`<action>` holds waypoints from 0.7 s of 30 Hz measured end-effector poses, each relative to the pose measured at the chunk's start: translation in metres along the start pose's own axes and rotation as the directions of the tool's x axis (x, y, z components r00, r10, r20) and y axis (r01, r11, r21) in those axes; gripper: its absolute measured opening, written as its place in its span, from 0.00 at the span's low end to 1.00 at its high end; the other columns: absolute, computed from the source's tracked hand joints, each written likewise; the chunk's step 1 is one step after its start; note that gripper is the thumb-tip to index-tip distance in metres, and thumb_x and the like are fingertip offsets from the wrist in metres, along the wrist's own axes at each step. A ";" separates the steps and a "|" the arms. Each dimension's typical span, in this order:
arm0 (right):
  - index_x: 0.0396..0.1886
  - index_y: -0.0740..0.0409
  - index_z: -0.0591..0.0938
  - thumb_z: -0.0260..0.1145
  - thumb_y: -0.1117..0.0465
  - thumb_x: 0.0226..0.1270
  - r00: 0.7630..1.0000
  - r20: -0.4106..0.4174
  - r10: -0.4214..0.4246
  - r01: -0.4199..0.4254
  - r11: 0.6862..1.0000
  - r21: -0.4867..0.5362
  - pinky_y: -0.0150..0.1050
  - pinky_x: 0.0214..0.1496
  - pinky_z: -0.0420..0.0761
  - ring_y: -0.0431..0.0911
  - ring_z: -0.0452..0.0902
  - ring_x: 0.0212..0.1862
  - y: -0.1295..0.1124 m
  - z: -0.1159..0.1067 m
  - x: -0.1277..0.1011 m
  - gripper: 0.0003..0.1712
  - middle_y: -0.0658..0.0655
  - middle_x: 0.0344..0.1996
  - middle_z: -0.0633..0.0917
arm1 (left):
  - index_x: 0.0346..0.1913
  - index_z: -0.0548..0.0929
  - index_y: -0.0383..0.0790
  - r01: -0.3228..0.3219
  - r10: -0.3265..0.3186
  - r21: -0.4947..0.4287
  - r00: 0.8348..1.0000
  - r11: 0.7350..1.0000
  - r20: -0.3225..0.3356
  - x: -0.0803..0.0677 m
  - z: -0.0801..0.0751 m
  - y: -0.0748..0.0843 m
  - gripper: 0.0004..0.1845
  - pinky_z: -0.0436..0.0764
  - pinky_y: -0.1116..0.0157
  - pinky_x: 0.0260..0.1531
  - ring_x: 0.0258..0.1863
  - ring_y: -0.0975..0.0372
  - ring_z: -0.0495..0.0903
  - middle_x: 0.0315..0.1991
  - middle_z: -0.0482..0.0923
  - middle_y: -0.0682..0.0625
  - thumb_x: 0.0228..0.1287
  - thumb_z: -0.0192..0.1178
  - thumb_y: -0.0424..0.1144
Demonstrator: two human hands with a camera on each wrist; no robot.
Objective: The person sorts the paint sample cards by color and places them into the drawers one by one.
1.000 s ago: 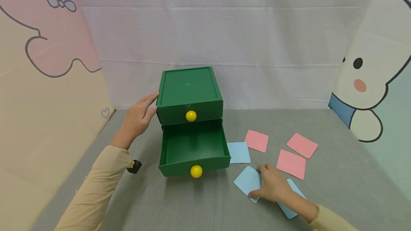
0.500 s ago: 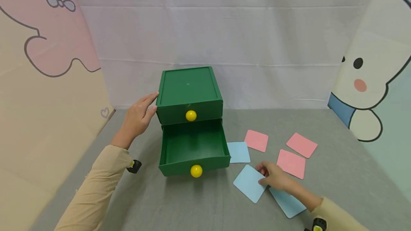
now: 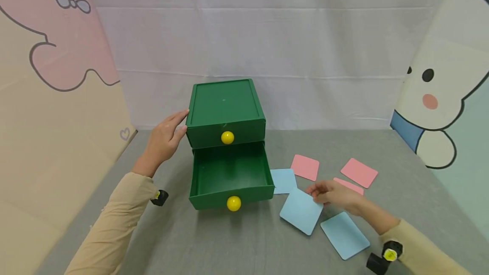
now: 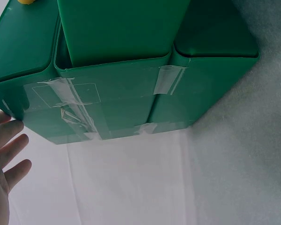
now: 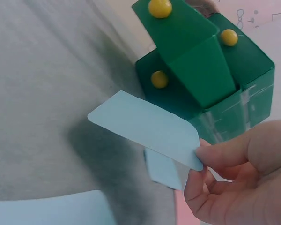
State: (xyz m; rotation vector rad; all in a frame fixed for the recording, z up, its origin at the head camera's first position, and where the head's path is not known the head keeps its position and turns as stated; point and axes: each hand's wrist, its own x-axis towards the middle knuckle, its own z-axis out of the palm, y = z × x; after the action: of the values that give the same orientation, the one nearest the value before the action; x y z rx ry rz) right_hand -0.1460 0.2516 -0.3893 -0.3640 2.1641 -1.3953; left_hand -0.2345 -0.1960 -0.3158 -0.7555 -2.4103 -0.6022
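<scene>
A green drawer unit (image 3: 225, 103) with yellow knobs stands on the grey cloth, its middle drawer (image 3: 231, 166) pulled out and bare inside. My left hand (image 3: 162, 141) rests against the unit's upper left side, fingers extended; the left wrist view shows the fingertips at the green wall (image 4: 37, 117). To the right of the drawer, my right hand (image 3: 336, 194) pinches a light blue card (image 5: 147, 126) by one corner between thumb and fingers. That card is lifted and tilted above the cloth, with its shadow below in the right wrist view.
One blue card (image 3: 283, 180) lies beside the drawer's right side, another blue card (image 3: 345, 235) nearer the front. Pink cards (image 3: 304, 167) lie farther back, one of them (image 3: 349, 186) partly covered by my right hand. A white curtain (image 3: 267, 46) hangs behind.
My right hand has taken a corner of the blue card and raised it off the cloth, moving slightly away from the front. The left hand has stayed against the drawer unit.
</scene>
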 end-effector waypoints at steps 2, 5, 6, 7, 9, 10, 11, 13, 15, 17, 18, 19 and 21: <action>0.48 0.72 0.72 0.56 0.67 0.62 1.000 0.006 -0.026 0.026 0.999 -0.020 0.36 0.37 0.73 0.44 0.68 0.37 -0.007 -0.007 -0.002 0.16 0.55 0.34 0.74 | 0.63 0.66 0.30 -0.002 0.002 -0.001 1.000 1.000 -0.002 0.000 0.000 0.000 0.25 0.65 0.47 0.56 0.59 0.47 0.66 0.60 0.67 0.37 0.71 0.41 0.44; 0.48 0.73 0.71 0.55 0.67 0.63 0.998 0.010 -0.059 0.059 0.997 -0.049 0.34 0.36 0.73 0.43 0.68 0.36 -0.021 -0.018 -0.004 0.16 0.56 0.33 0.73 | 0.63 0.66 0.30 -0.006 0.006 0.000 1.000 1.000 -0.003 0.000 0.000 0.000 0.25 0.66 0.47 0.55 0.59 0.46 0.66 0.60 0.67 0.37 0.71 0.41 0.44; 0.48 0.73 0.71 0.55 0.67 0.64 0.998 0.007 -0.066 0.066 0.996 -0.059 0.34 0.36 0.74 0.43 0.68 0.36 -0.027 -0.022 -0.005 0.16 0.56 0.33 0.73 | 0.63 0.66 0.30 -0.007 0.007 0.001 1.000 1.000 -0.003 0.000 0.000 -0.001 0.25 0.66 0.47 0.55 0.59 0.46 0.66 0.60 0.67 0.37 0.71 0.41 0.45; 0.49 0.73 0.71 0.54 0.67 0.64 0.998 0.000 -0.067 0.067 0.996 -0.066 0.34 0.37 0.74 0.43 0.68 0.36 -0.032 -0.025 -0.006 0.16 0.56 0.33 0.72 | 0.62 0.66 0.30 -0.008 0.008 0.001 1.000 1.000 -0.004 0.000 0.000 -0.001 0.25 0.66 0.47 0.55 0.59 0.46 0.66 0.60 0.67 0.37 0.71 0.41 0.45; 0.49 0.73 0.70 0.54 0.67 0.64 0.998 -0.015 -0.067 0.066 0.995 -0.077 0.35 0.37 0.74 0.43 0.68 0.36 -0.044 -0.032 -0.007 0.16 0.57 0.33 0.72 | 0.62 0.67 0.29 -0.009 0.009 0.002 1.000 1.000 -0.004 0.000 0.000 -0.001 0.25 0.66 0.47 0.55 0.59 0.46 0.67 0.60 0.67 0.37 0.71 0.41 0.45; 0.49 0.73 0.70 0.54 0.67 0.64 0.998 -0.022 -0.066 0.064 0.995 -0.082 0.35 0.38 0.74 0.43 0.69 0.37 -0.049 -0.036 -0.007 0.16 0.57 0.34 0.72 | 0.62 0.67 0.29 -0.009 0.009 0.003 1.000 1.000 -0.003 0.000 0.000 -0.001 0.25 0.66 0.47 0.55 0.59 0.46 0.67 0.60 0.67 0.37 0.71 0.41 0.45; 0.49 0.73 0.70 0.54 0.67 0.64 0.997 -0.030 -0.068 0.065 0.994 -0.088 0.36 0.39 0.74 0.43 0.69 0.37 -0.055 -0.039 -0.007 0.17 0.57 0.34 0.73 | 0.62 0.66 0.29 -0.009 0.009 0.003 1.000 1.000 -0.002 0.000 0.000 -0.001 0.25 0.66 0.47 0.55 0.59 0.46 0.67 0.60 0.67 0.37 0.71 0.41 0.45; 0.50 0.73 0.70 0.54 0.67 0.64 0.995 -0.047 -0.083 0.077 0.991 -0.105 0.37 0.41 0.74 0.43 0.70 0.38 -0.067 -0.044 -0.007 0.17 0.57 0.35 0.74 | 0.63 0.66 0.30 -0.008 0.008 0.004 1.000 1.000 -0.001 0.000 0.000 0.000 0.25 0.66 0.47 0.55 0.59 0.46 0.67 0.60 0.67 0.37 0.71 0.41 0.45; 0.51 0.73 0.70 0.54 0.67 0.65 0.992 -0.061 -0.107 0.099 0.988 -0.121 0.37 0.41 0.74 0.43 0.70 0.38 -0.079 -0.047 -0.006 0.18 0.57 0.35 0.74 | 0.63 0.66 0.30 -0.007 0.007 0.004 1.000 1.000 0.001 0.000 0.000 0.000 0.25 0.66 0.47 0.55 0.59 0.46 0.67 0.60 0.67 0.37 0.71 0.41 0.45; 0.51 0.73 0.71 0.54 0.67 0.65 0.988 -0.071 -0.138 0.128 0.983 -0.132 0.37 0.42 0.74 0.42 0.70 0.38 -0.092 -0.049 -0.005 0.18 0.57 0.35 0.74 | 0.63 0.66 0.30 -0.006 0.006 0.005 1.000 1.000 0.002 0.000 -0.001 0.001 0.25 0.66 0.47 0.55 0.59 0.46 0.67 0.60 0.67 0.36 0.71 0.41 0.44; 0.51 0.72 0.71 0.54 0.66 0.65 0.986 -0.076 -0.147 0.136 0.982 -0.135 0.36 0.42 0.74 0.42 0.71 0.38 -0.098 -0.049 -0.004 0.17 0.56 0.35 0.74 | 0.63 0.66 0.30 -0.005 0.005 0.005 1.000 1.000 0.003 0.000 -0.001 0.001 0.25 0.66 0.47 0.55 0.59 0.46 0.67 0.60 0.67 0.36 0.71 0.41 0.44; 0.51 0.72 0.71 0.54 0.66 0.65 0.985 -0.079 -0.153 0.141 0.981 -0.134 0.36 0.42 0.74 0.42 0.71 0.38 -0.105 -0.049 -0.002 0.17 0.56 0.35 0.74 | 0.63 0.66 0.30 -0.005 0.005 0.006 1.000 1.000 0.003 0.000 -0.001 0.001 0.25 0.66 0.47 0.55 0.59 0.46 0.67 0.60 0.67 0.36 0.71 0.41 0.44; 0.50 0.71 0.71 0.54 0.66 0.65 0.984 -0.078 -0.160 0.148 0.979 -0.139 0.36 0.43 0.74 0.42 0.70 0.38 -0.117 -0.047 0.002 0.16 0.56 0.35 0.74 | 0.63 0.66 0.30 -0.005 0.005 0.006 1.000 1.000 0.003 0.000 -0.001 0.001 0.25 0.66 0.47 0.55 0.58 0.46 0.67 0.60 0.67 0.36 0.71 0.41 0.44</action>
State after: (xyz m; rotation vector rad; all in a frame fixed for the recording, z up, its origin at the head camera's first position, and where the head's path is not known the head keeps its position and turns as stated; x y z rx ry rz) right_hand -0.1814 0.2362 -0.2693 -0.5393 2.3517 -1.3767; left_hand -0.2329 -0.1958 -0.3145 -0.7602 -2.4108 -0.5922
